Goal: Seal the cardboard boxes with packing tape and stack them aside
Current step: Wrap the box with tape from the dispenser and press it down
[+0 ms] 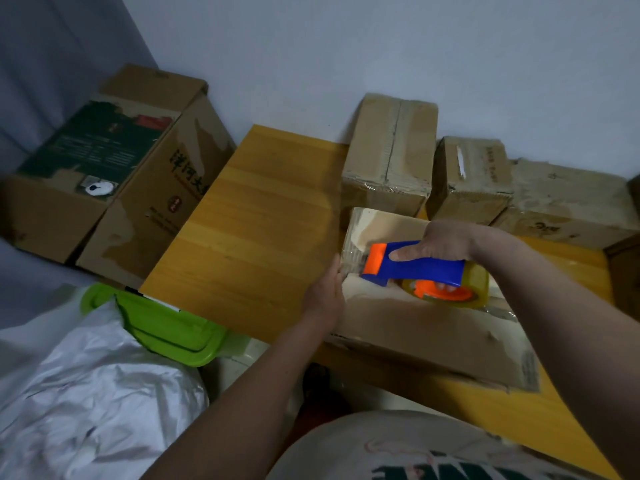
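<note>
Item: cardboard box (pixel 426 327), table's 4 o'clock | Tool: tape dispenser (pixel 415 266) on its lid, nose toward 9 o'clock | Right hand (pixel 441 242): wrapped round dispenser | Left hand (pixel 327 294): fingers straight, pressing box's 9 o'clock end | Advice: keep dispenser low, pull straight along seam, brace box.

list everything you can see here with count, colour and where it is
box being taped: 1, brown, near table edge
tape dispenser: 1, blue and orange, clear roll, on that box
sealed boxes: 3, brown, back of the table by the wall
table: 1, yellow wood, centre
big open carton: 1, brown and green, left on floor
plastic tub: 1, green, lower left
crumpled bag: 1, white, lower left
left hand: presses the box's left end
right hand: grips the dispenser
</note>
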A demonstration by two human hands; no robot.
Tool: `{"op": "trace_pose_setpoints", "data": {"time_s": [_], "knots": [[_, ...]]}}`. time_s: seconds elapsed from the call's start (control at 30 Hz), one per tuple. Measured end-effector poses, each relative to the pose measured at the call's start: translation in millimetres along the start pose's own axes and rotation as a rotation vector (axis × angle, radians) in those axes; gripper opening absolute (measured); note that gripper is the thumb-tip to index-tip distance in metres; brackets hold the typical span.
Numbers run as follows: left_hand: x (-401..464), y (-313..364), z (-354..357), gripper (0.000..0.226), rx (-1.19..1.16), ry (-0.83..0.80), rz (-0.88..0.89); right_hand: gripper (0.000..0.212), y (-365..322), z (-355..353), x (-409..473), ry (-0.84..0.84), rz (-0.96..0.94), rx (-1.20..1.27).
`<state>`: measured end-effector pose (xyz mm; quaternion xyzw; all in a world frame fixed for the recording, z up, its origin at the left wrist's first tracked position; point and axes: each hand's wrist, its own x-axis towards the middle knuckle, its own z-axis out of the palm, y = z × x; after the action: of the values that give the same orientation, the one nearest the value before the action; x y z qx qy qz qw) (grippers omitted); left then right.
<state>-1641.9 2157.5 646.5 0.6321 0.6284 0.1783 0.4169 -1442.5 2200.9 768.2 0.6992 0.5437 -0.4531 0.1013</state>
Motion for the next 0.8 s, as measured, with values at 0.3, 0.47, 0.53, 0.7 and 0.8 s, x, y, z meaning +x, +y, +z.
{"op": "trace_pose_setpoints", "data": {"time_s": [0.3,0.47,0.53,0.7,0.8], "knots": [[36.3,28.9,2.7,0.049,-0.127,-0.052,-0.068,0.048,7.2,1.3,0.6,0.024,-0.002,-0.021],[44.4,21.9,11.9,0.047,0.035,-0.030,-0.160,0.056,11.6,1.7,2.4,0.015,-0.018,-0.022],[44.7,18.5,10.3,0.046,0.083,-0.003,-0.167,0.054,16.6,-3.3,-4.0,0.016,-0.002,-0.045],[48.8,12.8,9.6,0.047,0.168,0.033,-0.186,0.079,58.1,-28.9,-37.2,0.010,0.088,-0.118],[45.1,19.7,16.7,0.049,0.161,0.055,-0.147,0.085,74.1,-29.3,-42.2,0.039,0.093,-0.115]]}}
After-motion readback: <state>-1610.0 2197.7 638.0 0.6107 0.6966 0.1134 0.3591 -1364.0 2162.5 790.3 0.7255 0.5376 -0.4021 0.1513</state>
